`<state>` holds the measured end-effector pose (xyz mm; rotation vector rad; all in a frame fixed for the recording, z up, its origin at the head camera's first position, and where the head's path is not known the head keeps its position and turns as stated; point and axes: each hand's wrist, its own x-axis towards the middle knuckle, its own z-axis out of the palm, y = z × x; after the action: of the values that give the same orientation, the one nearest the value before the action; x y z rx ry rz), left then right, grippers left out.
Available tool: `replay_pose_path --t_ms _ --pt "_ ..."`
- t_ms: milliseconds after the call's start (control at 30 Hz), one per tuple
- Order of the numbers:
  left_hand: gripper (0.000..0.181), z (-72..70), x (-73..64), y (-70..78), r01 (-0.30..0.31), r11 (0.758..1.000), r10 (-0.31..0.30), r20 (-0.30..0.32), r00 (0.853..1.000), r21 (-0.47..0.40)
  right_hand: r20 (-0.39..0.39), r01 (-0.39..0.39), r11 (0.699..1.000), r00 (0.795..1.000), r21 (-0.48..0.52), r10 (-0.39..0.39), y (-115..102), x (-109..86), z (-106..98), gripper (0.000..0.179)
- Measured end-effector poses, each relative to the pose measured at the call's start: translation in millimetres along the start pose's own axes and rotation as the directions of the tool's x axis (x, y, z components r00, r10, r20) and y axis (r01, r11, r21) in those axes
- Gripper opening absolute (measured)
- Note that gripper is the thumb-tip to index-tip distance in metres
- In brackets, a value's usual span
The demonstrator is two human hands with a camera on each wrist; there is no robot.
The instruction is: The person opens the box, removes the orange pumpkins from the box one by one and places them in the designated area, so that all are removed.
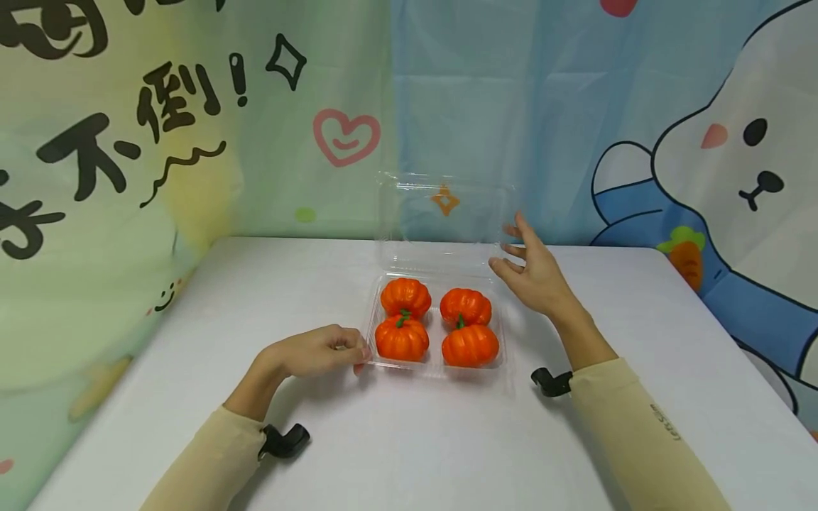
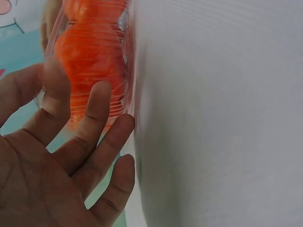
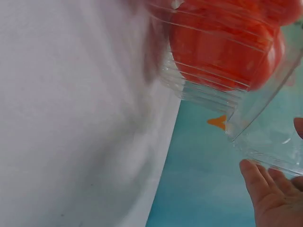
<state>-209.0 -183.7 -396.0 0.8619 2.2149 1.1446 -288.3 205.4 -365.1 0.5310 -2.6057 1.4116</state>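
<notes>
A clear plastic clamshell box (image 1: 436, 344) lies on the white table with its lid (image 1: 415, 252) raised at the back. Several orange pumpkins (image 1: 469, 345) with green stems sit inside in two side-by-side pairs. At the box's front left corner, my left hand (image 1: 322, 351) pinches the rim between thumb and index finger; its other fingers (image 2: 97, 111) extend beside the ribbed wall. My right hand (image 1: 533, 277) is at the lid's right edge, fingers spread and nearly straight. In the right wrist view, its fingertips (image 3: 251, 172) are right at the lid's edge.
The white table (image 1: 268, 277) extends around the box on all sides. Behind it hangs a printed cloth backdrop (image 1: 460, 106) with a cartoon bear and lettering. Black camera mounts (image 1: 284, 441) stick out from both sleeves.
</notes>
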Motion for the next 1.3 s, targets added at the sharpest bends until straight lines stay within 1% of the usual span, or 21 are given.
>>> replay_pose_path --t_ms 133,300,500,633,867,967,1200,1300 --pt "0.027 0.0 -1.5 1.2 -0.005 1.0 0.005 -0.013 1.0 0.007 0.046 -0.041 0.999 0.998 -0.036 0.042 3.1 -0.4 1.7 0.089" --pt "0.026 0.6 -2.7 2.1 0.003 1.0 -0.002 -0.017 1.0 0.008 0.084 -0.061 0.995 0.994 -0.074 0.068 7.1 1.0 2.9 0.086" --pt "0.027 -0.2 -2.0 4.4 0.016 1.0 -0.015 -0.018 1.0 0.01 0.13 -0.106 0.987 0.984 -0.119 0.122 11.6 2.8 2.8 0.083" --pt "0.027 -0.1 -2.0 5.0 0.021 1.0 -0.02 -0.021 1.0 0.015 0.136 -0.122 0.981 0.98 -0.154 0.143 15.4 2.1 5.2 0.081" --pt "0.026 -0.2 -5.1 2.8 0.04 0.999 -0.039 -0.025 0.999 0.036 0.128 -0.089 0.98 0.985 -0.176 0.112 18.8 2.2 9.0 0.076" --pt "0.026 -1.1 -6.7 3.1 0.039 0.998 -0.037 -0.033 0.999 0.044 0.138 -0.089 0.978 0.984 -0.191 0.116 18.3 2.5 8.9 0.075" --pt "0.026 -1.1 -5.1 4.2 0.025 0.999 -0.024 -0.025 0.999 0.044 0.164 -0.148 0.96 0.968 -0.236 0.19 21.1 -0.4 9.0 0.075" --pt "0.026 0.3 -4.6 4.7 0.024 0.999 -0.023 -0.015 1.0 0.04 0.172 -0.148 0.955 0.966 -0.256 0.195 24.1 -1.9 9.7 0.073"
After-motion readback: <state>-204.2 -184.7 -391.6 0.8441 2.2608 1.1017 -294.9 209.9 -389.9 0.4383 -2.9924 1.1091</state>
